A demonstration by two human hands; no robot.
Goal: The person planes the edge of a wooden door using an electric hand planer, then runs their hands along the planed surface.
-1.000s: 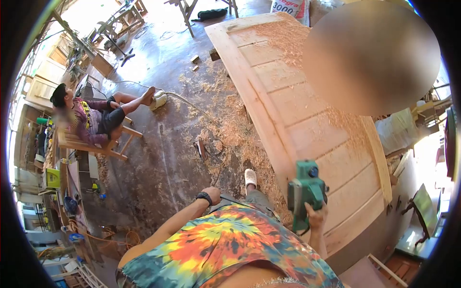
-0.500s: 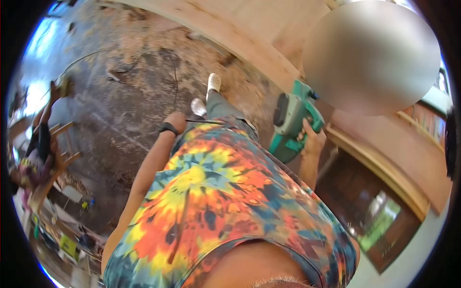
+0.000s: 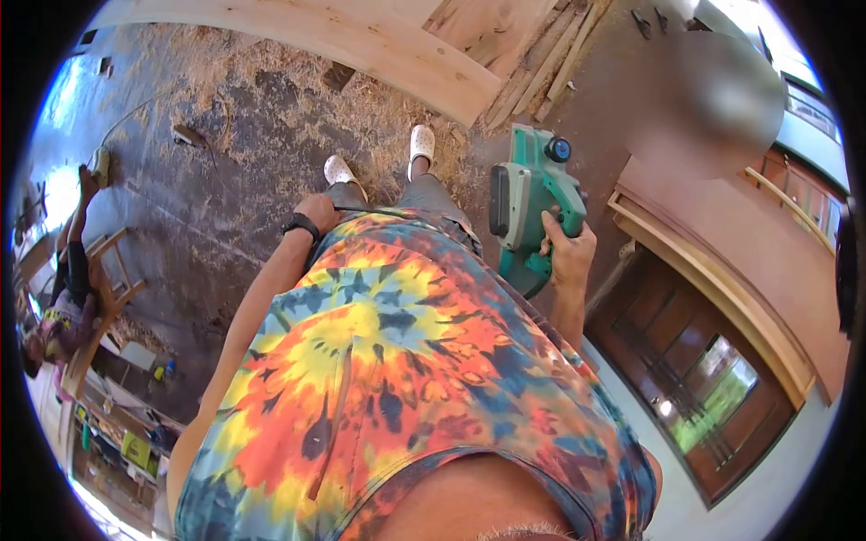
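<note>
My right hand (image 3: 570,255) is wrapped round the handle of a green electric planer (image 3: 532,203), held in the air to the right of my body. My left hand (image 3: 317,215), with a black band on the wrist, is closed on a dark cord (image 3: 363,211) at my waist. The cord runs across the front of my tie-dye shirt. Ahead of my feet lies the edge of a large wooden panel (image 3: 397,59).
Wood shavings (image 3: 262,99) cover the floor, where a small tool (image 3: 189,136) lies. Planks (image 3: 550,63) are stacked beyond the panel. A person (image 3: 68,316) sits on a wooden chair at far left. A brown door (image 3: 695,379) stands at right.
The view has turned right, away from the panel. My right hand has carried the planer off the panel's surface. My left hand still holds the cord.
</note>
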